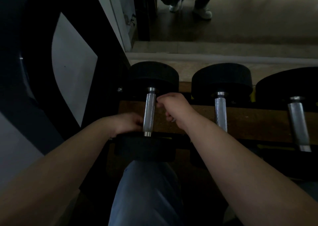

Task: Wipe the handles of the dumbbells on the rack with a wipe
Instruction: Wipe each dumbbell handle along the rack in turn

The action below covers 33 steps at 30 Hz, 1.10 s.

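In the centre of the head view, the leftmost dumbbell's handle [149,112] lies on the rack [249,120]. The left hand [128,123] curls its fingers against the handle's lower end; a full grip cannot be told. Just right of the handle, the right hand [173,107] is fisted round a pale scrap, seemingly the wipe [173,119].

The dark rack [179,138] carried three dumbbells side by side, each lying across it with its steel handle running front to back and its far black head at the back rail. The left dumbbell [149,112], the middle dumbbell [220,112] and the right dumbbell [298,122] sat apart from one another, a brown surface [249,120] showing beneath their handles.
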### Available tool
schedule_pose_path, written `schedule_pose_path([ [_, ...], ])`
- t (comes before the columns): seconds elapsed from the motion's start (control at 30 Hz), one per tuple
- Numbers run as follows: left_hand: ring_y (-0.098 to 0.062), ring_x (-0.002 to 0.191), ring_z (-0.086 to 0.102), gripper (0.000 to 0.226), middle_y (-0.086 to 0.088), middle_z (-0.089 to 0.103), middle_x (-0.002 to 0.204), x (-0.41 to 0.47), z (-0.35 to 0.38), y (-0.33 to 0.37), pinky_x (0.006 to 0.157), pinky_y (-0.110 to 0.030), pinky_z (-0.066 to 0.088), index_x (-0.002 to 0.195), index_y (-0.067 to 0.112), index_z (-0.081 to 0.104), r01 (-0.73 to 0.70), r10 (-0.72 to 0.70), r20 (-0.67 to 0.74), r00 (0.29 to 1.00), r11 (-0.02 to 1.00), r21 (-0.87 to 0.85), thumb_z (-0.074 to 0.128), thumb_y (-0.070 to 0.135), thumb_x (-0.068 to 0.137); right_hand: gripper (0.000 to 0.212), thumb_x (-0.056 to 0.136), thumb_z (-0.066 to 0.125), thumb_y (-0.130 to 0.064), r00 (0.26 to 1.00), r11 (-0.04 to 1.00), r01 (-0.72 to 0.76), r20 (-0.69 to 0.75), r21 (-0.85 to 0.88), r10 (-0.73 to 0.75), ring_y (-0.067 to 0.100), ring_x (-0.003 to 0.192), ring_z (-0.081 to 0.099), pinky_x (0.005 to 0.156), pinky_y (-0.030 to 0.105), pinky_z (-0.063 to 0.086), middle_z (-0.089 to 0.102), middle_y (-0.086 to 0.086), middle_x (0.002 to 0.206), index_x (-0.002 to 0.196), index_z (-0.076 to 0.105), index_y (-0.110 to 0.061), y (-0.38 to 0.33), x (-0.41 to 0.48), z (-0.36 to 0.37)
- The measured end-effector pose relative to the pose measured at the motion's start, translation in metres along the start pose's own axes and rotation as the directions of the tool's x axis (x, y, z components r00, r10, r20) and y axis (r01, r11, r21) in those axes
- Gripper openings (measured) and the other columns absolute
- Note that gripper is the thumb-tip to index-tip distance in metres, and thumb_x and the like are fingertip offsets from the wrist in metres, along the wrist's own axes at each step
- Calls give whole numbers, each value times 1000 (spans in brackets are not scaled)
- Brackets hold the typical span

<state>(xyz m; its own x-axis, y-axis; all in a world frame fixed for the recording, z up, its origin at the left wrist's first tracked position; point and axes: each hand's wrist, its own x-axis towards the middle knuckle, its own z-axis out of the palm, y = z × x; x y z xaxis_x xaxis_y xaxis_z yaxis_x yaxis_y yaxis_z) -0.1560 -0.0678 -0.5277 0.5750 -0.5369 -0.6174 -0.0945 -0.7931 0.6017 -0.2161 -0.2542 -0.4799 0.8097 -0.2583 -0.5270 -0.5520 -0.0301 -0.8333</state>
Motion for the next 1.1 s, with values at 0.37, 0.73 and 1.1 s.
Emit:
schedule_pose_path([
  [0.37, -23, 88, 70, 20, -15, 74, 99, 9, -2, 11, 86, -38, 56, 104, 13, 72, -89, 25, -128, 991, 849, -521, 55, 4, 98, 14, 97, 58, -17, 995, 991, -94, -17, 98, 96, 15, 68, 48, 54, 27, 40, 71, 5, 102, 104, 70, -18, -6, 0, -4],
  [0.73, -27, 96, 69, 20, -10, 76, 96, 21, -17, 26, 80, -35, 57, 107, 11, 72, -125, -78, -251, 965, 705, -698, 54, 6, 98, 20, 99, 53, -16, 993, 987, -113, -19, 118, 116, 15, 68, 48, 55, 28, 40, 70, -2, 95, 109, 68, -24, -6, 1, -5],
  [1.1, -24, 84, 65, 23, -16, 73, 93, -4, -8, 23, 80, -36, 54, 99, 10, 73, -31, -115, -229, 967, 832, -553, 56, -5, 93, 25, 100, 44, -12, 995, 987, -100, 34, 126, 96, 13, 63, 44, 49, 24, 36, 70, 1, 95, 98, 67, -22, -4, -4, -4],
])
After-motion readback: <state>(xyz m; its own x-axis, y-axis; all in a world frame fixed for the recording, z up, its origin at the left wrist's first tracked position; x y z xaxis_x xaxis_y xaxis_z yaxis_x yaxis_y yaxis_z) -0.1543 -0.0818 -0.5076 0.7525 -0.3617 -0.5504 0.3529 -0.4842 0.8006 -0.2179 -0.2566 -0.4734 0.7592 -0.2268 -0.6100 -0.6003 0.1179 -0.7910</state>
